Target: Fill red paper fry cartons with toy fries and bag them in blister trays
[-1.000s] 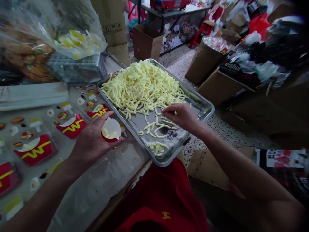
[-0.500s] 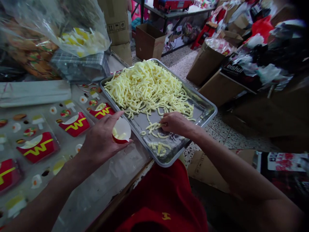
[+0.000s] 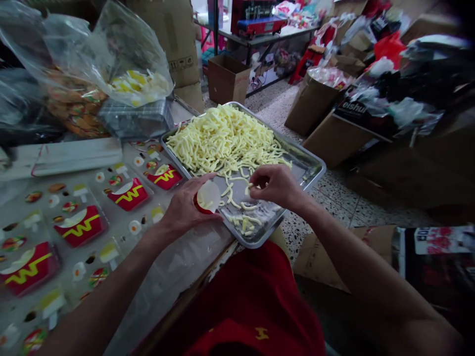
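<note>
My left hand [image 3: 189, 202] is wrapped round a small red and white fry box [image 3: 209, 196], its opening tilted toward me with a few pale pieces inside. Over the near part of a metal tray [image 3: 319, 170], my right hand [image 3: 272, 185] pinches pale yellow toy-like fries, partly hidden by the fingers. A big heap of the same fries [image 3: 222, 138] fills the tray's far side. Short loose pieces [image 3: 243, 223] lie in its near corner. The box is beside the tray's left rim.
Clear blister packs with red fry boxes [image 3: 81, 225] and small food pieces cover the table at left. Behind them are a plastic bag of yellow-white pieces [image 3: 139, 84] and a grey container [image 3: 135, 118]. Cardboard boxes [image 3: 228, 79] stand on the speckled floor.
My view has shifted, so the table appears further right. The left hand with the box is now nearer the right hand, which has lifted slightly with fries in its fingers.
</note>
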Available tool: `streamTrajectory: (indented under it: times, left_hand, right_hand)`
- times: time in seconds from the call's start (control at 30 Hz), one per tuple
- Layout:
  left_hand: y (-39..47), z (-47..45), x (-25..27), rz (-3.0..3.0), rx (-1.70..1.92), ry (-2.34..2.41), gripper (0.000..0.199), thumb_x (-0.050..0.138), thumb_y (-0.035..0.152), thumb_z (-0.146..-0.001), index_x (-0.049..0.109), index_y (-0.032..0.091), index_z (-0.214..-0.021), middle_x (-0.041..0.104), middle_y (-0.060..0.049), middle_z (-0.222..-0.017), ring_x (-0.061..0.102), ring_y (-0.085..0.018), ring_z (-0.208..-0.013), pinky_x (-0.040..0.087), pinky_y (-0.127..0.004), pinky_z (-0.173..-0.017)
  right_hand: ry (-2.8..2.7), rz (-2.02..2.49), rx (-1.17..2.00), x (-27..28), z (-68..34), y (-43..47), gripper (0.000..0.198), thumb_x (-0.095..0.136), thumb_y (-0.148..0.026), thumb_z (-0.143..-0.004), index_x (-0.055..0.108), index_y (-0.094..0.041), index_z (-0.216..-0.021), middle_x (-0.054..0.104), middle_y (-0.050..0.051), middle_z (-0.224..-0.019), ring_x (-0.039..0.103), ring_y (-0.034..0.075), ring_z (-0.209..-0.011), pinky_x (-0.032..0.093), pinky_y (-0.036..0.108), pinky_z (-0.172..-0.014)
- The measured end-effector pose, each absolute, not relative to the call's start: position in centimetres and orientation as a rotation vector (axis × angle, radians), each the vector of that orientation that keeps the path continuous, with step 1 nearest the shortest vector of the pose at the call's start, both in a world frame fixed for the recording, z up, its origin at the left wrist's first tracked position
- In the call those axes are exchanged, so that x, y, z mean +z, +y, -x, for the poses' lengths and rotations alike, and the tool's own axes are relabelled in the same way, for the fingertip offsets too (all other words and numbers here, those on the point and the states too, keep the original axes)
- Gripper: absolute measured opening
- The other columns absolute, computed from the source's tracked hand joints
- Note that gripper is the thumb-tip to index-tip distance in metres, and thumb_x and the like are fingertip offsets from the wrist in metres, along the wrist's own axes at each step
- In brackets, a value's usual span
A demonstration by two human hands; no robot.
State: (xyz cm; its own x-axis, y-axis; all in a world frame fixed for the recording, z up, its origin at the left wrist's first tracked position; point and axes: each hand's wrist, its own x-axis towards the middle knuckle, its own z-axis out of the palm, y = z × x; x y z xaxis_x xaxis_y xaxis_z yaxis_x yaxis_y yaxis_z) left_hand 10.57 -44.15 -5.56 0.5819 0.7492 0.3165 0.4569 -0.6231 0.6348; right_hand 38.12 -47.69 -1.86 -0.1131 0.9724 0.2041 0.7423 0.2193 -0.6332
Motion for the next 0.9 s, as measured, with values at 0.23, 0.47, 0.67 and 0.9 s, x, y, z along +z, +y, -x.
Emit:
streamTrajectory:
  times: [0.23, 0.47, 0.67, 0.9]
  left_hand:
    - [-45.0, -8.9, -5.0, -2.326, 0.766, 1.167, 0.099, 0.084, 0.068, -0.063, 0.051, 0.022, -0.145, 0.061, -0.011, -0.144, 0.060, -0.032, -0.129, 0.047, -0.045, -0.112]
    - [-45.8, -7.2, -5.2, -2.422, 0.709, 1.265, 0.099, 0.085, 0.064, -0.064, 0.048, 0.024, -0.147, 0.062, -0.011, -0.142, 0.061, -0.032, -0.127, 0.050, -0.045, -0.108]
    - [-46.1, -6.4, -5.3, -2.450, 0.671, 1.289, 0.097, 0.087, 0.058, -0.066, 0.047, 0.024, -0.148, 0.064, -0.011, -0.137, 0.063, -0.032, -0.122, 0.051, -0.046, -0.105]
    - [-45.6, -8.0, -4.6, -2.403, 0.573, 1.421, 0.098, 0.090, 0.053, -0.063, 0.049, 0.023, -0.147, 0.066, -0.012, -0.132, 0.064, -0.034, -0.119, 0.053, -0.044, -0.100]
  right_hand:
    - [-1.826, 1.621, 0.467, -3.3, -39.4, -46.7, 0.007, 0.072, -0.021, -0.067, 0.073, -0.019, -0.074, 0.066, 0.000, -0.067, 0.056, 0.014, -0.062, 0.042, 0.028, -0.061]
    - [-2.520, 1.245, 0.292, -5.5, -35.2, -43.2, 0.008, 0.070, -0.017, -0.072, 0.073, -0.020, -0.079, 0.070, 0.004, -0.078, 0.057, 0.020, -0.087, 0.040, 0.031, -0.078]
    - [-2.892, 1.157, 0.147, -6.2, -32.5, -41.9, 0.008, 0.066, -0.012, -0.074, 0.069, -0.019, -0.074, 0.068, 0.004, -0.076, 0.056, 0.023, -0.094, 0.036, 0.037, -0.089]
    - [-1.769, 1.525, 0.793, -5.1, -32.8, -41.4, 0.009, 0.072, -0.020, -0.064, 0.063, -0.018, -0.065, 0.058, -0.004, -0.061, 0.050, 0.012, -0.060, 0.036, 0.026, -0.061]
